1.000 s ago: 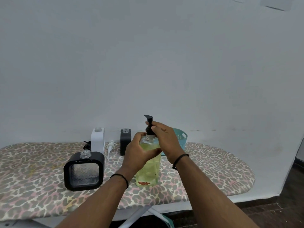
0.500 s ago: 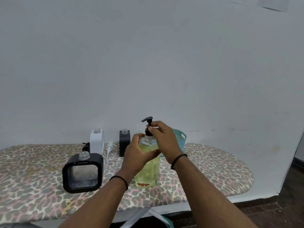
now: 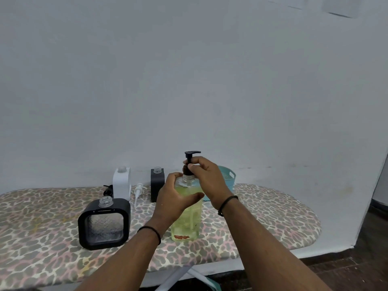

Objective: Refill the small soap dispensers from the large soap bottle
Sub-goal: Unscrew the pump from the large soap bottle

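Round swings the pump head (image 3: 192, 153): its spout pointed left half a second ago and now points toward 3 o'clock, while both hands have kept their places. Nearest, two forearms reach in from 6 o'clock, a dark band on each wrist. Left hand (image 3: 175, 199) wraps the shoulder of the large soap bottle (image 3: 185, 222), thumb across the front, fingers curled round the clear body of yellow-green liquid. Right hand (image 3: 206, 178) arches over from 3 o'clock, fingertips pinching the black pump collar at the neck. That bottle stands upright mid-board on the leopard-print ironing board (image 3: 273, 217). At 9 o'clock sits a black square dispenser (image 3: 104, 223), neck uncapped. Further back: white dispenser (image 3: 122, 183), loose white pump (image 3: 137, 191), small black dispenser (image 3: 157, 181), and a teal basket (image 3: 227, 178) behind the right hand.
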